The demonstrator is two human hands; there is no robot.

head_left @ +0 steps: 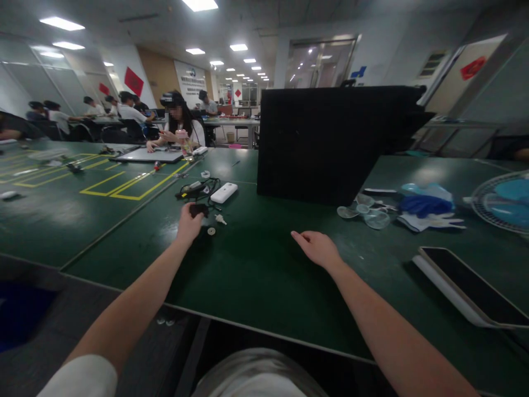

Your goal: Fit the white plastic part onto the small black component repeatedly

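On the left, my left hand (190, 225) is closed around a small black piece (200, 209), whose exact kind I cannot make out. Just beyond it lies a coil of black cable (198, 190) beside a white rectangular device (224, 193). A small whitish part (221, 219) and a pale round disc with a centre hole (211, 231) rest close to these fingers. My right hand (320, 249) hovers over or rests on the green table (248, 275), its fingers curled together and no object visible in them. The clear plastic fan blade (366, 211) lies beyond it.
A large black box (318, 143) stands at the table's far side. To the right are blue-and-white gloves (430, 207), a round fan guard (481, 201) and a phone-like black slab (475, 284) on a white base. Across the table a person (188, 124) works at a grey board (152, 155).
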